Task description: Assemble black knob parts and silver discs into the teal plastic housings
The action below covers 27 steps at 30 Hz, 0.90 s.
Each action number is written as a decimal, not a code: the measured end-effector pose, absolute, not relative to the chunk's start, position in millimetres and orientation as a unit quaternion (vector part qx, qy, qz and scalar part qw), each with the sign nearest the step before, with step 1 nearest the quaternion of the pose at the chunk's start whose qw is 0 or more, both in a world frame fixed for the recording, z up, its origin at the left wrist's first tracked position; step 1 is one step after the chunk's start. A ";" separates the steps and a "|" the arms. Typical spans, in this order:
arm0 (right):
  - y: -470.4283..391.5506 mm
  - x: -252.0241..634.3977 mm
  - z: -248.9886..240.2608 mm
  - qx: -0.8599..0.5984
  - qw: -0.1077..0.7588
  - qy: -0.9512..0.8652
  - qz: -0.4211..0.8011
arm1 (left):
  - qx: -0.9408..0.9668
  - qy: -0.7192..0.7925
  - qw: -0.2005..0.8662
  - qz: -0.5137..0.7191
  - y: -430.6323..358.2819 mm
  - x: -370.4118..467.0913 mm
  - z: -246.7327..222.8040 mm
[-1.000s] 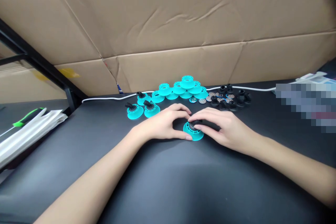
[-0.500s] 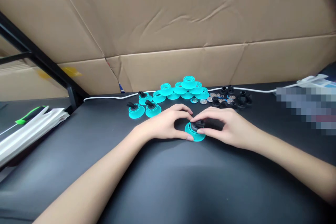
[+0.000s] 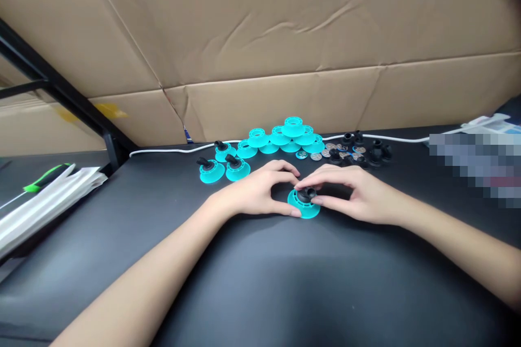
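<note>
Moderate, diffuse light; soft pale sheen on flat, smooth black tabletop point(image 3: 260, 265). Upper-right corner dark. Wide-angle stretching toward edges; pixelation at right; fine detail slightly soft.

Forearms point(image 3: 163, 261) angled inward; left hand point(image 3: 257, 190) curved in C, right hand point(image 3: 360, 194) pinching.

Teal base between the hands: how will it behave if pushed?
Teal base is probably stiff: its visible rim looks round beside the left hand. Likely hard to tip, wide side down. May slide if released, as nothing visible fixes it to the black table.
</note>
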State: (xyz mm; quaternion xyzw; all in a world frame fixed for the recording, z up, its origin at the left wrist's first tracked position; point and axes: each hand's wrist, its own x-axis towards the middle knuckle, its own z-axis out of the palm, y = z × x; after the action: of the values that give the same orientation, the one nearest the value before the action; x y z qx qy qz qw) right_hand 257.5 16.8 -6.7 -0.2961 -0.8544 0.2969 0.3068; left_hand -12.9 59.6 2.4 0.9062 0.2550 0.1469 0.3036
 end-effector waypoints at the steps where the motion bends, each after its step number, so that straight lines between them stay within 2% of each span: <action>1: 16.7 257.0 -6.9 -0.304 0.304 -0.850 0.305 | 0.906 0.255 0.304 0.147 59.7 -13.0 2.2; 11: 14.9 243.7 -22.0 -0.388 0.354 -0.793 0.309 | 0.910 0.244 0.294 0.161 60.8 -10.5 -3.6; 20: 15.8 253.8 -13.3 -0.302 0.337 -0.826 0.337 | 0.908 0.247 0.298 0.163 58.8 -9.6 -2.2; 27: 10.1 243.5 -17.6 -0.343 0.356 -0.836 0.239 | 0.904 0.245 0.303 0.174 59.6 -10.0 -6.1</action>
State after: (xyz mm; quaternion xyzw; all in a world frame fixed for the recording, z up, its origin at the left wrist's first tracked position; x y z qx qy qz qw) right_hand 243.5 10.1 -17.6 -0.3426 -0.8358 0.2392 0.3561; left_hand -10.0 59.6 -6.1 0.9044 0.2447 0.1736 0.3033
